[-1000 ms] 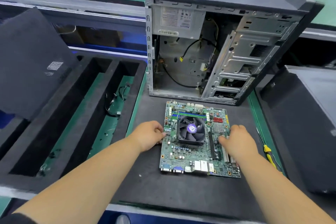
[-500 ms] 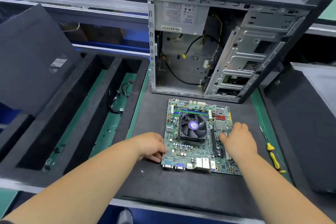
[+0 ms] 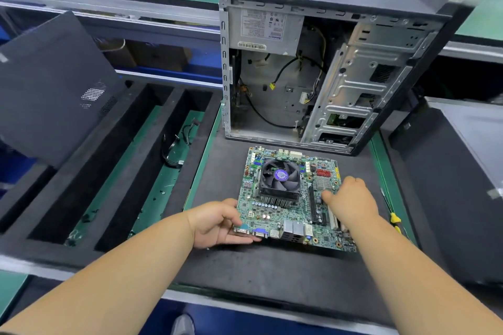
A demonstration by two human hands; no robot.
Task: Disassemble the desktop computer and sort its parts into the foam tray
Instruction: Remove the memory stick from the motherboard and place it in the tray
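Black mat [image 3: 272, 275], motherboard [image 3: 288, 215] between hands [image 3: 217, 223]

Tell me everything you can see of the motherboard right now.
The motherboard is a green circuit board lying about flat on the dark mat in front of the open case. A black fan over a finned heatsink sits near its middle; red connectors and slots lie to the right, silver and blue ports line the near edge. The left hand holds its near left corner, fingers underneath; the right hand rests on its right side.

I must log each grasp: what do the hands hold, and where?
Green motherboard: left hand grips its near-left corner by the ports; right hand rests on its right side.
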